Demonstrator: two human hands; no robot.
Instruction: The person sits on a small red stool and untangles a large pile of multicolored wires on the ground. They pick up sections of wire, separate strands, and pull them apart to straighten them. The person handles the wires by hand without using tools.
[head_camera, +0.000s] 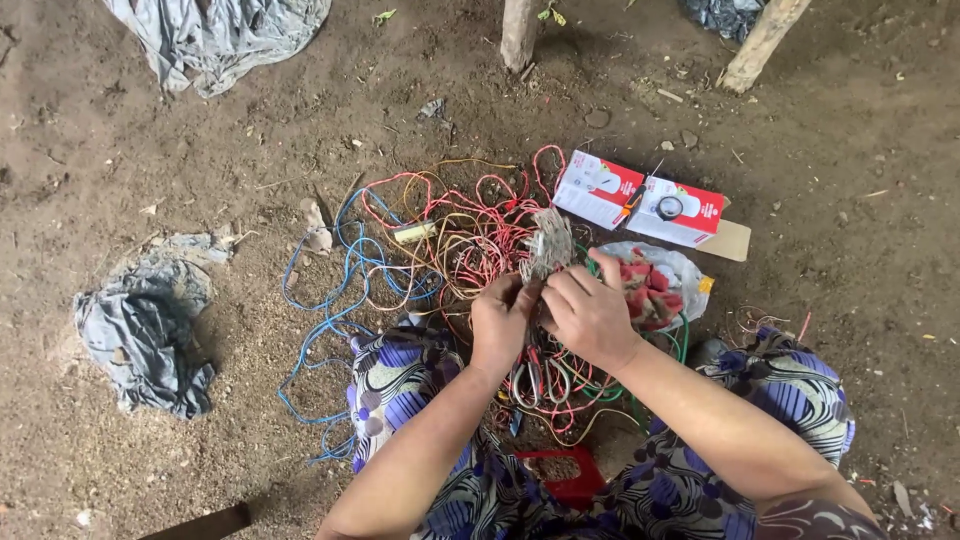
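Observation:
My left hand (503, 318) and my right hand (589, 316) meet over a tangle of wires and together grip a grey-white bundle of thin wires (548, 243) that sticks up from between the fingers. Below and around the hands lies a heap of red, orange and yellow wires (470, 235). Blue wire (335, 300) loops away to the left, and some green wire (682, 338) curls at the right. My patterned skirt (400, 375) covers both knees on either side of the heap.
Two red-and-white cardboard boxes (640, 200) lie on a cardboard sheet beyond the wires. A clear bag of red pieces (655, 285) sits to the right. Grey plastic sheets lie at left (145, 330) and top left (215, 35). Two wooden posts (518, 32) stand in the dirt.

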